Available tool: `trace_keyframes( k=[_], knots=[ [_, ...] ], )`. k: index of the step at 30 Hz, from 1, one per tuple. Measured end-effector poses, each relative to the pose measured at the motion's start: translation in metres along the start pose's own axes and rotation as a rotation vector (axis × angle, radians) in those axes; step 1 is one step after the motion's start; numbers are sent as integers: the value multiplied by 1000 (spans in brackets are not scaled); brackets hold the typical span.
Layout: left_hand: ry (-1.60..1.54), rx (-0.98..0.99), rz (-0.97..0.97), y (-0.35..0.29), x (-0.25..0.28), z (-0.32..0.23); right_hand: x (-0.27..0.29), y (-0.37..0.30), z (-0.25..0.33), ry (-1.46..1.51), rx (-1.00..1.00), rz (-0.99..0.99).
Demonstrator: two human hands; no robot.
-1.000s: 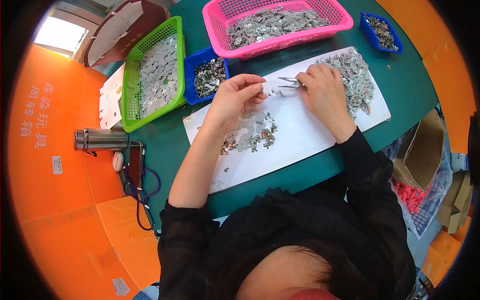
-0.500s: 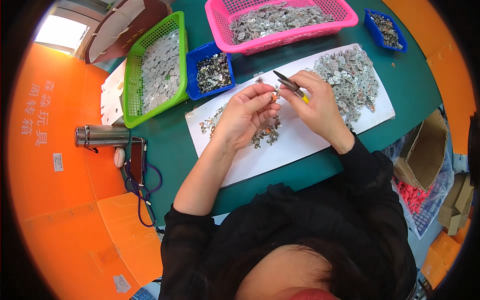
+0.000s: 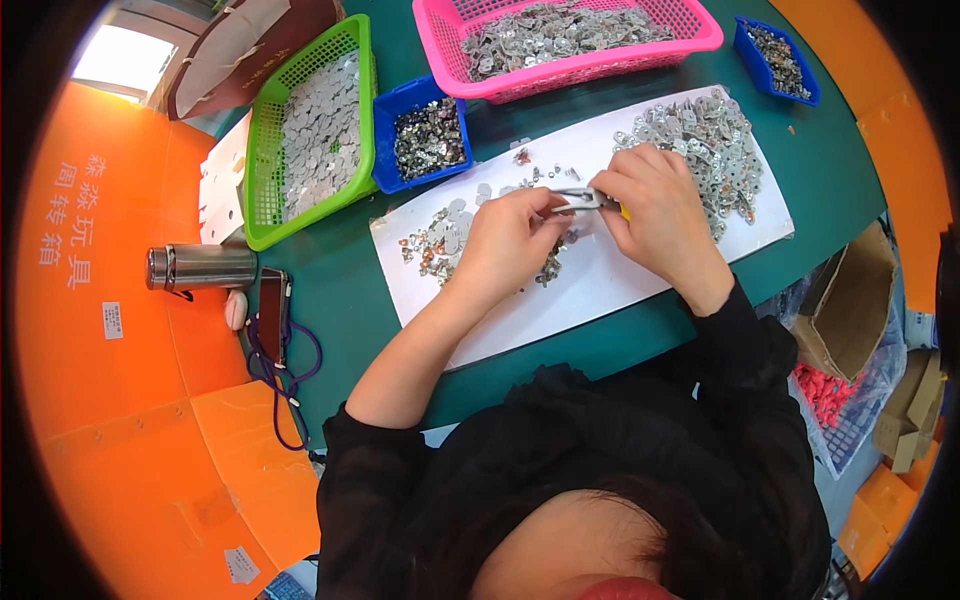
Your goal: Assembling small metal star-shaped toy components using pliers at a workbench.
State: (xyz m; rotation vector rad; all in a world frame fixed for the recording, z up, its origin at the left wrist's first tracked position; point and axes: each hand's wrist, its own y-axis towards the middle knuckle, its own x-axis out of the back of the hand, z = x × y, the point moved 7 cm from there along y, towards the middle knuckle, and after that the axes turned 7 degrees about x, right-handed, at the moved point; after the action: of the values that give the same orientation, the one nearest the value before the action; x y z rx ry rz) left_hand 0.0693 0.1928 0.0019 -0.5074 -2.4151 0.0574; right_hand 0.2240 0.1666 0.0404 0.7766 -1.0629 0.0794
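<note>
Small pliers (image 3: 580, 199) with metal jaws and a bit of yellow on the handle lie in my right hand (image 3: 662, 215), closed around them. Their jaws point left, to the fingertips of my left hand (image 3: 505, 238). Those fingers are pinched at the jaw tips; whatever small piece they hold is hidden. Below both hands is a white board (image 3: 520, 320). Small metal pieces (image 3: 548, 268) lie scattered under my left hand, some coppery, with flat round discs (image 3: 455, 228) beside it. A heap of silvery metal parts (image 3: 715, 150) covers the board's right end.
Along the back stand a green basket (image 3: 368, 130) of flat discs, a blue tray (image 3: 400, 182) of small fittings, a pink basket (image 3: 600, 75) of metal parts and another blue tray (image 3: 762, 75). A steel flask (image 3: 210, 267) and a phone (image 3: 272, 315) with a purple cord are at left.
The pliers have swung from pointing up and left to lying nearly level, their jaws now at my left fingertips. My left hand has turned palm down, hiding the small orange piece seen earlier.
</note>
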Motion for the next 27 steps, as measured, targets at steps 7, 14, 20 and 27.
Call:
trace_keyframes(
  k=[7,14,20,27],
  knots=[
    [101,-54,-288,30,50,-1,0,6,-14,-66,-38,0],
    [337,-219,-302,54,36,2,-16,31,-16,110,-136,-110],
    [-375,16,-173,38,41,8,-28,33,-16,243,-227,-121],
    [-442,-143,-275,19,39,-5,-22,37,-11,444,-268,-216]
  ],
)
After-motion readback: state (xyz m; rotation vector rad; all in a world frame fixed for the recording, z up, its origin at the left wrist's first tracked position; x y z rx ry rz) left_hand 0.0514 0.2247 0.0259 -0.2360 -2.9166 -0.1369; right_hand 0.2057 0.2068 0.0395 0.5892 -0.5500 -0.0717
